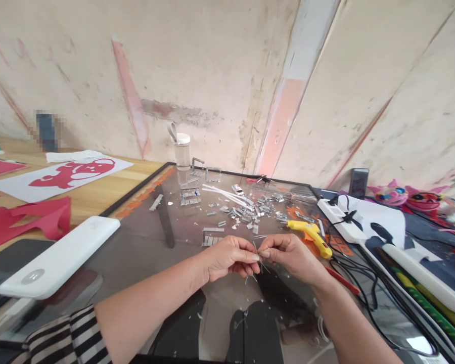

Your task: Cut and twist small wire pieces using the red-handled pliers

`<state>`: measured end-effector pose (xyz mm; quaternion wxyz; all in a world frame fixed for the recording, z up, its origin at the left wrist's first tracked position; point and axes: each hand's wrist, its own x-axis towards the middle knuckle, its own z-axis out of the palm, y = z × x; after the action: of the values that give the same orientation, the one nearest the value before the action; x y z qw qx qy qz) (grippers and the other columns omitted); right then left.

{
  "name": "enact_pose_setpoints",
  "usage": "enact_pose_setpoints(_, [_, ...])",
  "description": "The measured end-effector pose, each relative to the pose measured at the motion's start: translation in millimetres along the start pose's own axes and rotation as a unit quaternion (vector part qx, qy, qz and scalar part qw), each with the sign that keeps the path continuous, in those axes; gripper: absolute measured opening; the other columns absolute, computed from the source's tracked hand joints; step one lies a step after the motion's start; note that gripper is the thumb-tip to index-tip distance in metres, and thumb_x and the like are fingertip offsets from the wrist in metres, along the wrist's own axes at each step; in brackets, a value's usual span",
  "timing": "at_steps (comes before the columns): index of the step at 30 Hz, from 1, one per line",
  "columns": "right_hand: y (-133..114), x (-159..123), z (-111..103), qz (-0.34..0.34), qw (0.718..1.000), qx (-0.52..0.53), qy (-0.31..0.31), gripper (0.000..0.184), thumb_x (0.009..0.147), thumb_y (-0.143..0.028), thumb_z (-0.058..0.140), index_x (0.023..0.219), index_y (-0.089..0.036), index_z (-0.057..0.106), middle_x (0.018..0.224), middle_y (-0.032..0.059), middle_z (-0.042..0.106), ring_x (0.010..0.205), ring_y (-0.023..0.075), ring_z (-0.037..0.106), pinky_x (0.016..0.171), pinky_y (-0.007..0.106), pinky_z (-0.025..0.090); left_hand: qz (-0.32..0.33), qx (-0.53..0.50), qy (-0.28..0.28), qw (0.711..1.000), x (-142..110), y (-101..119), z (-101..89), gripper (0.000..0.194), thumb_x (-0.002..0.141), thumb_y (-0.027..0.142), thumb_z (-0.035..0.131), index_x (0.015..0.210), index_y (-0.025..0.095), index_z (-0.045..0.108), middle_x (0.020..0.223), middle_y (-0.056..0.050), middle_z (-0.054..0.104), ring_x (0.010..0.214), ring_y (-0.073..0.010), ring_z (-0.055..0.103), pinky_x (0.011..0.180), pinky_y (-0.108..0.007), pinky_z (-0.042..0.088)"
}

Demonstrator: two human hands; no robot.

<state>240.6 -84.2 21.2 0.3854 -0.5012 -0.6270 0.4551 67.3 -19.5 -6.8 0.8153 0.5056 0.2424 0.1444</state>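
Observation:
Above the glass tabletop (pixel 144 258), my left hand (pixel 231 258) and my right hand (pixel 290 255) meet fingertip to fingertip. Both are closed in a pinch on thin wire strands (pixel 264 267), whose loose ends stick out above and below the fingers. Exactly how the strands cross between the fingertips is too small to tell. Just beyond the hands lies a pile of small grey pieces (pixel 263 208). A small grey model bench (pixel 212 236) stands partly hidden behind my left hand. To the right of my right hand lies a yellow glue gun (pixel 311 236).
White strips (pixel 227 195) and long thin wires (pixel 288 192) lie at the back. A lidded jar (pixel 182 151) stands by the wall. At the left is a white power bank (pixel 60 255); at the right, a power strip (pixel 341 220) with black cables (pixel 358 278).

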Motion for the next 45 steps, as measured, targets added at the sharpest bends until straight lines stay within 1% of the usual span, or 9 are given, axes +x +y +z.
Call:
enact_pose_setpoints(12, [-0.4, 0.1, -0.5, 0.008, 1.000, -0.010, 0.014, 0.022, 0.073, -0.034, 0.062, 0.066, -0.014, 0.062, 0.053, -0.0032, 0.049, 0.052, 0.0078, 0.036, 0.050, 0.022, 0.029, -0.001, 0.005, -0.004, 1.000, -0.7, -1.6, -0.4, 0.015, 0.066, 0.025, 0.068, 0.068, 0.012, 0.061, 0.062, -0.004, 0.066, 0.049, -0.0071, 0.057, 0.046, -0.015, 0.042])
enact_pose_setpoints(18, [-1.8, 0.5, 0.3, -0.005, 0.999, -0.023, 0.033, 0.019, 0.073, -0.031, 0.062, 0.066, -0.014, 0.064, 0.056, -0.0026, 0.052, 0.054, 0.0078, 0.038, 0.052, 0.021, 0.030, 0.007, 0.011, 0.015, 1.000, -0.6, 0.2, 0.4, 0.017, 0.064, 0.026, 0.069, 0.068, 0.011, 0.062, 0.059, -0.004, 0.065, 0.048, -0.0072, 0.056, 0.045, -0.016, 0.041])
enact_pose_setpoints(24, [3.5, 2.0, -1.8, 0.006, 0.999, -0.034, 0.037, 0.020, 0.075, -0.033, 0.059, 0.074, -0.014, 0.066, 0.057, -0.0025, 0.051, 0.053, 0.0078, 0.037, 0.050, 0.021, 0.030, 0.014, 0.007, 0.031, 0.999, -0.5, 1.1, 1.1, 0.019, 0.063, 0.028, 0.070, 0.066, 0.012, 0.060, 0.061, -0.004, 0.065, 0.048, -0.0071, 0.056, 0.045, -0.016, 0.041])
enact_pose_setpoints(27, [6.3, 2.8, -1.9, 0.013, 0.998, -0.029, 0.052, 0.018, 0.074, -0.033, 0.061, 0.075, -0.015, 0.064, 0.060, -0.0024, 0.053, 0.054, 0.0084, 0.040, 0.052, 0.021, 0.033, 0.011, 0.003, 0.030, 0.999, -0.7, 1.3, 0.5, 0.021, 0.063, 0.029, 0.071, 0.069, 0.012, 0.060, 0.063, -0.005, 0.067, 0.051, -0.0084, 0.057, 0.047, -0.017, 0.042])
enact_pose_setpoints(30, [7.8, 2.8, -2.9, 0.022, 0.997, -0.020, 0.077, 0.022, 0.071, -0.035, 0.064, 0.083, -0.017, 0.061, 0.071, -0.0005, 0.057, 0.060, 0.0102, 0.047, 0.056, 0.022, 0.037, 0.011, -0.001, 0.035, 0.999, -0.6, 1.8, 0.6, 0.023, 0.061, 0.030, 0.072, 0.070, 0.012, 0.061, 0.066, -0.006, 0.067, 0.054, -0.0097, 0.059, 0.049, -0.019, 0.042])
enact_pose_setpoints(32, [7.7, 2.0, -4.3, 0.033, 0.996, -0.019, 0.076, 0.024, 0.071, -0.037, 0.064, 0.083, -0.016, 0.059, 0.071, -0.0003, 0.057, 0.059, 0.0098, 0.047, 0.054, 0.022, 0.037, 0.023, -0.008, 0.057, 0.998, -0.1, 2.3, 1.2, 0.025, 0.060, 0.031, 0.073, 0.072, 0.012, 0.062, 0.065, -0.005, 0.066, 0.055, -0.0098, 0.058, 0.050, -0.019, 0.041])
enact_pose_setpoints(37, [4.6, -0.3, -3.0, 0.071, 0.997, -0.032, 0.009, 0.026, 0.073, -0.040, 0.062, 0.072, -0.015, 0.059, 0.062, -0.0012, 0.056, 0.053, 0.0083, 0.046, 0.050, 0.021, 0.035, 0.082, -0.007, 0.120, 0.989, 1.3, 2.7, 2.6, 0.024, 0.059, 0.031, 0.073, 0.071, 0.012, 0.065, 0.060, 0.000, 0.059, 0.053, -0.0062, 0.049, 0.050, -0.019, 0.035])
enact_pose_setpoints(41, [3.4, 2.0, 4.8, 0.088, 0.996, -0.017, 0.026, 0.029, 0.072, -0.044, 0.062, 0.069, -0.015, 0.058, 0.060, -0.0008, 0.058, 0.049, 0.0074, 0.046, 0.045, 0.020, 0.032, 0.104, 0.022, 0.128, 0.986, 0.8, 1.4, 3.8, 0.021, 0.062, 0.031, 0.070, 0.070, 0.012, 0.065, 0.059, 0.001, 0.057, 0.051, -0.0056, 0.045, 0.051, -0.020, 0.034])
enact_pose_setpoints(45, [5.9, 5.0, 10.9, 0.101, 0.994, 0.033, 0.037, 0.031, 0.070, -0.046, 0.063, 0.065, -0.015, 0.056, 0.057, -0.0018, 0.058, 0.044, 0.0063, 0.045, 0.042, 0.019, 0.030, 0.122, 0.056, 0.135, 0.982, -0.3, 1.5, 6.1, 0.020, 0.064, 0.031, 0.067, 0.069, 0.012, 0.065, 0.059, 0.001, 0.057, 0.050, -0.0061, 0.044, 0.051, -0.021, 0.033])
